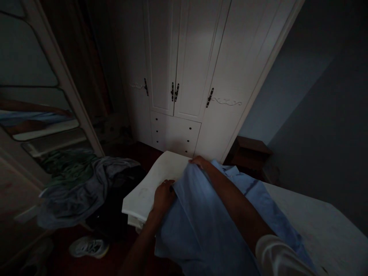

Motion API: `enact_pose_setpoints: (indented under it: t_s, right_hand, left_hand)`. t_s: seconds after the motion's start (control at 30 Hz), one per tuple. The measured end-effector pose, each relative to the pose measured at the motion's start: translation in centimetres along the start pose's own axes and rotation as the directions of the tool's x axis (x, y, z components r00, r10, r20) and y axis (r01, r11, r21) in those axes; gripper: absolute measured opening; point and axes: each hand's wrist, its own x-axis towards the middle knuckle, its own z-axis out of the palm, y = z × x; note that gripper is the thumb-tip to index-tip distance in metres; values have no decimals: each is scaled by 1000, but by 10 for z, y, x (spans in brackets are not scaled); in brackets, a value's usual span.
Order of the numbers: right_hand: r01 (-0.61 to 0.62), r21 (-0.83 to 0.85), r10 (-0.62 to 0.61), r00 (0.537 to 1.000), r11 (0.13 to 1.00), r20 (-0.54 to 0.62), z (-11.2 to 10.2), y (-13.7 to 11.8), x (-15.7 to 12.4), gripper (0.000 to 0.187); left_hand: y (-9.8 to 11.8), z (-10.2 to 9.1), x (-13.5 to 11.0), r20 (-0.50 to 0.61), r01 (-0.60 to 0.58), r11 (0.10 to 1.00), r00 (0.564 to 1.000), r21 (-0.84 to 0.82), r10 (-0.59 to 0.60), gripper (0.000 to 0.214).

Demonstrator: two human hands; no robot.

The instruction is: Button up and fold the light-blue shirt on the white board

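A light blue collared shirt [201,214] lies spread over a white padded board that looks like an ironing board [310,214]. One side of the shirt hangs down over the near edge. At the shirt's left edge, my left hand [163,195] has its fingers curled onto the cloth. My right hand [200,162] reaches across the shirt to its far left corner and grips the fabric there, fingertips partly hidden. The collar lies to the right of my right forearm.
Behind the board stands a white wardrobe [189,57] with dark handles. Grey and green clothes [86,184] are heaped at the left, beside a mirrored door [25,57]. A white sneaker [89,246] sits on the floor, and a brown nightstand [250,149] is behind at right.
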Motion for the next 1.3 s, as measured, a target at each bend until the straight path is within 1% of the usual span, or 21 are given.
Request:
enact_pose_setpoints:
  t_s: [0.1, 0.2, 0.27, 0.33, 0.4, 0.47, 0.53, 0.57, 0.67, 0.73, 0.77, 0.83, 0.9, 0.93, 0.97, 1.0, 1.07, 1.13, 1.23, 1.3]
  right_hand:
    - [-52, 37, 52, 999, 998, 2, -4, 11, 0, 31]
    - [-57, 41, 58, 998, 998, -19, -5, 19, 0, 26]
    - [-44, 20, 44, 998, 999, -44, -4, 21, -1, 23]
    - [-24, -23, 22, 997, 999, -72, -2, 22, -1, 22]
    - [-4, -93, -6, 994, 996, -105, -2, 22, -1, 22]
    - [22, -188, -48, 990, 982, -133, -3, 21, -1, 20]
    - [63, -293, -113, 981, 954, -157, -6, 19, -2, 13]
    - [87, -344, -152, 974, 935, -168, -7, 17, -4, 14]
    - [171, -472, -285, 941, 865, -181, -6, 13, -15, 32]
    - [266, -535, -387, 914, 802, -126, 1, 13, -26, 39]
    - [332, -555, -438, 896, 763, -67, 6, 14, -31, 42]
    - [469, -589, -520, 849, 658, 96, 16, 22, -41, 48]
    - [547, -628, -538, 810, 553, 233, 23, 35, -49, 55]
    - [553, -652, -529, 807, 519, 263, 25, 42, -51, 59]
    - [542, -676, -520, 811, 498, 268, 26, 49, -52, 62]
    - [522, -698, -511, 821, 491, 254, 26, 55, -52, 64]
    - [481, -716, -504, 838, 506, 207, 25, 63, -51, 67]
    - [450, -727, -509, 846, 518, 160, 22, 65, -49, 68]
    - [405, -752, -558, 828, 520, 60, 18, 59, -51, 59]
    - [367, -766, -587, 809, 527, -17, 15, 53, -59, 51]
  left_hand:
    - [4, -1, -3, -18, 6, 999, 1000, 46, -5, 39]
    - [8, -2, -7, -51, -18, 983, 998, 183, 28, 40]
    - [9, -2, -9, -52, -38, 965, 997, 259, 53, 39]
    - [8, -2, -10, -22, -76, 957, 996, 280, 85, 40]
    - [5, -1, -11, -5, -143, 957, 989, 252, 149, 47]
    - [-1, 2, -12, 0, -265, 945, 963, 193, 269, 52]
    - [-6, 5, -12, 18, -393, 910, 919, 128, 394, 49]
    - [-7, 6, -13, 38, -439, 892, 898, 107, 437, 46]
    - [-9, 8, -13, 95, -502, 859, 864, 99, 494, 42]
    - [-7, 7, -14, 122, -529, 842, 847, 105, 517, 45]
    - [-6, 5, -15, 131, -540, 836, 840, 101, 526, 45]
    - [-4, 2, -16, 148, -549, 832, 832, 83, 534, 43]
    - [-2, -2, -17, 158, -541, 839, 836, 67, 526, 38]
    - [-1, -3, -18, 161, -536, 842, 838, 61, 521, 36]
    - [0, -3, -18, 161, -532, 845, 840, 55, 519, 35]
    - [0, -3, -19, 157, -530, 847, 841, 49, 518, 33]
    - [0, -2, -19, 137, -526, 850, 845, 34, 518, 32]
    - [-2, 0, -18, 105, -504, 864, 860, 12, 500, 33]
    - [-7, 4, -15, 39, -424, 903, 903, -70, 427, 37]
    - [-12, 6, -11, -32, -354, 923, 935, -154, 353, 38]
